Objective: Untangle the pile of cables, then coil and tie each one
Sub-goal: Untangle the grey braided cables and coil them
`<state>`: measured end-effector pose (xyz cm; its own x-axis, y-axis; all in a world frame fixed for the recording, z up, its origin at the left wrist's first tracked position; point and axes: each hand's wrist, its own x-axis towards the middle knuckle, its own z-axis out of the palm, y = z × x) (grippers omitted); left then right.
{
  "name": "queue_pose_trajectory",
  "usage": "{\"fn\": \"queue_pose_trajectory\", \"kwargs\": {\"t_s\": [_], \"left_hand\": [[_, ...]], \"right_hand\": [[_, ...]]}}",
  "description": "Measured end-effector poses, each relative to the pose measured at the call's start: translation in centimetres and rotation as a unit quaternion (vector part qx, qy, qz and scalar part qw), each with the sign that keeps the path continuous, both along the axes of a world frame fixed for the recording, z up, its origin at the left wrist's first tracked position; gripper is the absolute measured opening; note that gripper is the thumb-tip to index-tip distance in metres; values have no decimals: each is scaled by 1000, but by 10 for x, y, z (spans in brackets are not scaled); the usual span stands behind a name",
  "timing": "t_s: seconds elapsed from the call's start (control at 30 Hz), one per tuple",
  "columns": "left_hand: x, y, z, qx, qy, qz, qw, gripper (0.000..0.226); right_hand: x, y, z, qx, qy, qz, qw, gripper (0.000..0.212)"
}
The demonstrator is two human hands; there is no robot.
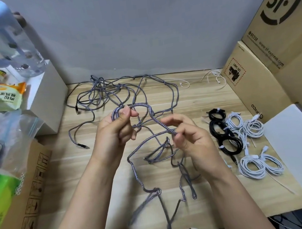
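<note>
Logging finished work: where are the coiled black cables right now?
Head view, right side of the wooden table: the coiled black cables lie just right of the right hand, touching the coiled white cables, in front of the cardboard boxes.

Both hands (148, 131) gripping tangled grey braided cables (125, 94), wooden table (201, 96), coiled cables (244, 141) right
</note>
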<state>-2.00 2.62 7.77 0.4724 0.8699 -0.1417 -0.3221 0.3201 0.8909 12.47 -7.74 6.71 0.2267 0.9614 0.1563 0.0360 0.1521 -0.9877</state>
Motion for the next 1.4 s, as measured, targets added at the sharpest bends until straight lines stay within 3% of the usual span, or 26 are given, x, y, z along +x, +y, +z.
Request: {"fn": "queue_pose_trajectory", "kwargs": {"t_s": [0.1, 0.2, 0.27, 0.3, 0.37, 0.4, 0.47, 0.53, 0.73, 0.8, 0.87, 0.97, 1.1, 1.2, 1.27, 1.33, 1.4], "left_hand": [[-6, 3, -7, 17, 57, -41, 997, 19], [-20, 7, -8, -11, 60, -176, 982, 27], [-26, 6, -5, -67, -25, -314, 947, 30], [-27, 4, -2, -114, -110, -380, 911, 29], [-25, -3, 10, -186, -274, -463, 822, 29], [-23, -6, 15, -195, -327, -468, 798, 28], [-17, -10, 27, -198, -389, -440, 785, 25], [-13, -12, 38, -215, -432, -391, 784, 25], [-8, 0, 39, -220, -429, -220, 848, 40], [-3, 4, 35, -161, -383, -151, 897, 41], [7, 2, 26, -70, -239, -32, 968, 39], [13, 3, 7, 45, -54, 66, 995, 29], [7, 1, -7, 128, 67, 40, 989, 21], [5, -5, -11, 212, 191, 20, 958, 22], [1, -3, -17, 276, 298, -23, 913, 21], [-6, -1, -23, 315, 390, -80, 862, 25], [-14, -2, -25, 304, 395, -115, 859, 36]], "right_hand": [[-1, 1, 5, 28, 164, -8, 986, 30], [5, 6, 9, 47, 311, -47, 948, 36], [14, 9, 9, 43, 367, -62, 927, 40], [18, 10, 8, 34, 369, -64, 926, 41], [18, 12, 5, -2, 334, -69, 940, 42], [15, 13, 3, -32, 297, -71, 952, 42], [5, 14, 0, -96, 195, -60, 974, 39], [-7, 14, 0, -149, 104, -23, 983, 36], [-30, 10, 1, -209, -14, 99, 973, 37], [-33, 7, 3, -227, -30, 136, 964, 36], [-37, 2, 9, -243, -61, 167, 954, 35], [-40, -3, 14, -236, -134, 147, 951, 37], [-39, -4, 17, -214, -220, 89, 947, 36], [-41, -3, 15, -182, -246, 50, 951, 28], [-41, -2, 14, -162, -181, -1, 970, 12], [-33, -2, 15, -156, -73, -55, 983, 17], [-22, -2, 19, -143, -6, -87, 986, 26]]}}
